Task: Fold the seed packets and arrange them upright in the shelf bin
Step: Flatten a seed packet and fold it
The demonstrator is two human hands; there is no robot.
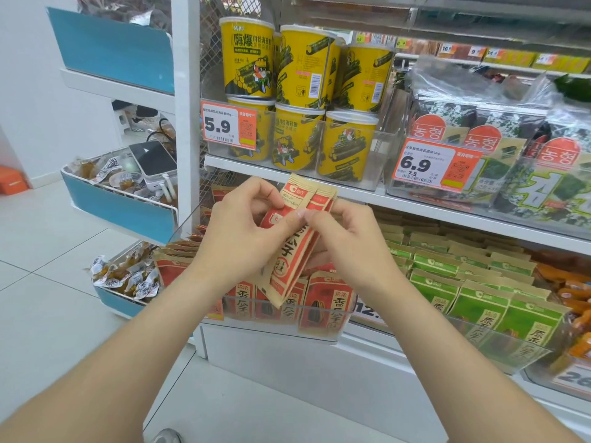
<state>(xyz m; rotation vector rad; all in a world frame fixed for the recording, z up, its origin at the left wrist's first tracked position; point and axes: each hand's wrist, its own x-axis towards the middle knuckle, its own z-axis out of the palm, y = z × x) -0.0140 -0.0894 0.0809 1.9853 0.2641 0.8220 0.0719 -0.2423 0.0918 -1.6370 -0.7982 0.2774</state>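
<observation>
Store shelf up front, clear bin (pixel 319 330) of red packets below. Both hands pinch a seed packet (pixel 292 251) tilted above it: left hand (pixel 236 238) and right hand (pixel 348 241) clamped near its top.

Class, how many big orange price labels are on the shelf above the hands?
2: 5.9 label on the yellow-tub bin, 6.9 label on the seaweed bin; more may lie out of frame.

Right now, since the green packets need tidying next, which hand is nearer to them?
Right. The right hand pinches the red packet just left of the green packets; the left hand holds it farther left.
</observation>
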